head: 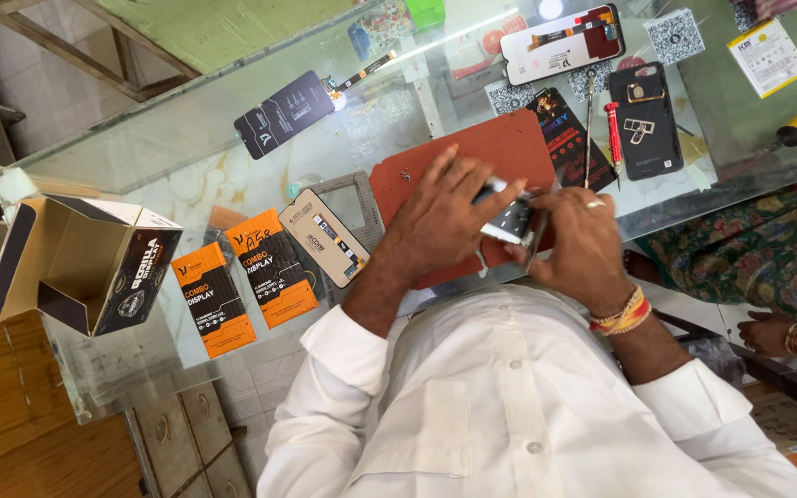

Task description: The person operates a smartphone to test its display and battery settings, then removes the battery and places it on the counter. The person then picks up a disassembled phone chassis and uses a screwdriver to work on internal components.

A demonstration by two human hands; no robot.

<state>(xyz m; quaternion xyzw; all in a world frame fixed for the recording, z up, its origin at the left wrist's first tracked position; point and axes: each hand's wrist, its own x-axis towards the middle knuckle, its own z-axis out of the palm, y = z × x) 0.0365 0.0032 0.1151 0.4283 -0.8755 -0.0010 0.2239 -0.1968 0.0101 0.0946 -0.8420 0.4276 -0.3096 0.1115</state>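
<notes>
Phone [507, 221] held over red mat [472, 152] on glass bench [186, 138]; left hand [440, 217] and right hand [583, 244] both clamped on it. Screwdriver [613, 138] lay untouched; work seemingly unfinished.

rust-red work mat [500, 148], two orange-and-black display boxes [243, 280], red-handled screwdriver [613, 136], white shirt [518, 406], green floral-patterned cloth [767, 249], yellow label [768, 57]
</notes>
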